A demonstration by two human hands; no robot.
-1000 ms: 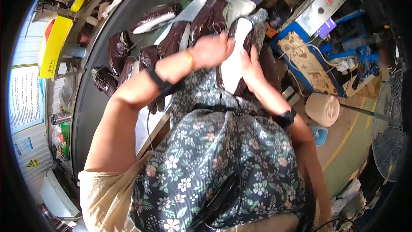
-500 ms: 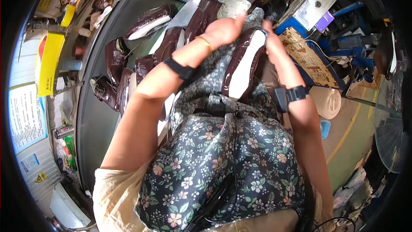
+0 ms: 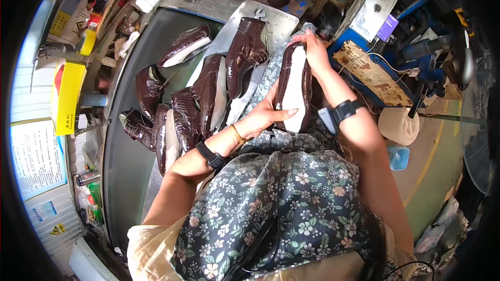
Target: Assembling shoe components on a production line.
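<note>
Thumb across the white sole and fingers curled at the side, the left hand's (image 3: 266, 115) grip is closed on the lower end of a dark brown shoe (image 3: 293, 84) at the centre of the frame; half a second ago it hovered by the upper end. The right hand's (image 3: 315, 56) grip is bent round that upper end, so the shoe now appears steadied from both ends. It lies sole up between the two grips, its length running nearly upright in the frame, above a floral apron (image 3: 271, 198). Left of centre, more brown shoes (image 3: 212, 93) crowd a dark surface (image 3: 124, 187); at right are a cream jug (image 3: 399, 125) and a blue tub (image 3: 398, 158).
</note>
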